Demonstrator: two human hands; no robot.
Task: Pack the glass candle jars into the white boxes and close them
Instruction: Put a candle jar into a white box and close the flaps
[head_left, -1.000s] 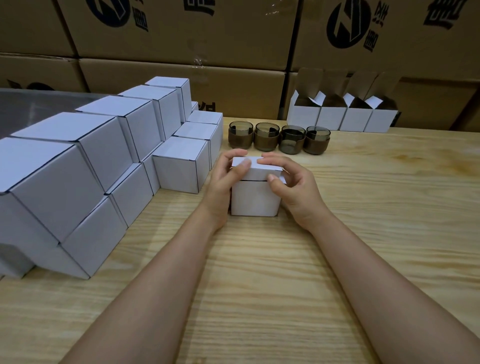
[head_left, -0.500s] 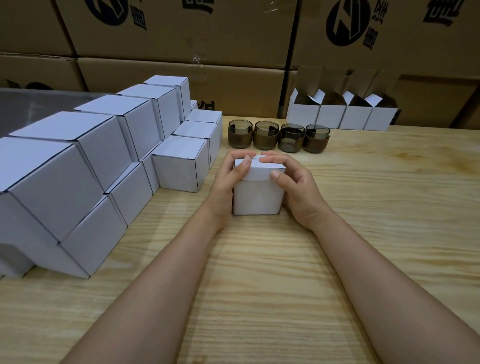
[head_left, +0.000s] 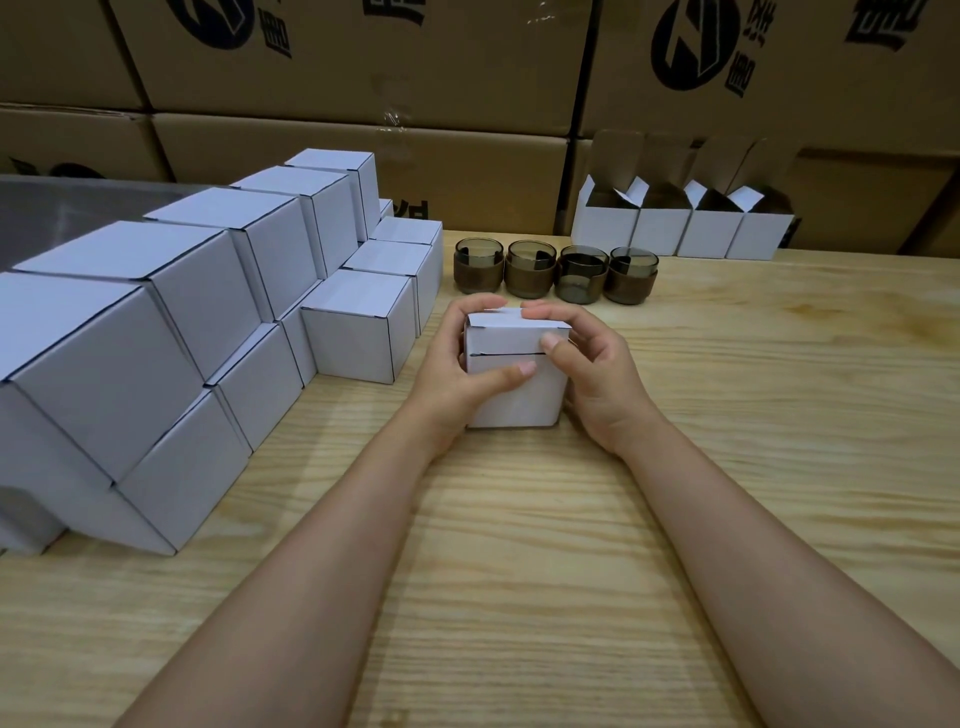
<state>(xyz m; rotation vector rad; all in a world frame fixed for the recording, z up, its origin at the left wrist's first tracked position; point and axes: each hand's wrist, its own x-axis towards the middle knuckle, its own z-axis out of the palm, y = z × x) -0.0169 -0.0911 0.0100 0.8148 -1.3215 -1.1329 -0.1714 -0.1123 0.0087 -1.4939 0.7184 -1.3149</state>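
Observation:
A small white box (head_left: 519, 400) sits on the wooden table (head_left: 519, 545) in the middle of the view, tipped toward me so its closed lid seam faces the camera. My left hand (head_left: 457, 364) grips its left side, thumb across the front face. My right hand (head_left: 597, 374) grips its right side, thumb on the lid edge and fingers over the top. Several smoky brown glass candle jars (head_left: 553, 270) stand in a row just behind the box. Several open white boxes (head_left: 680, 228) with raised flaps line the back right.
A stepped stack of closed white boxes (head_left: 171, 332) fills the left side of the table. Large brown cartons (head_left: 363, 67) form a wall behind. A grey metal surface (head_left: 62, 213) lies at the far left. Bare wood stretches to the right and front.
The box has been rotated toward me, so its lid now faces the camera instead of upward. Both thumbs shifted from the top to the near face.

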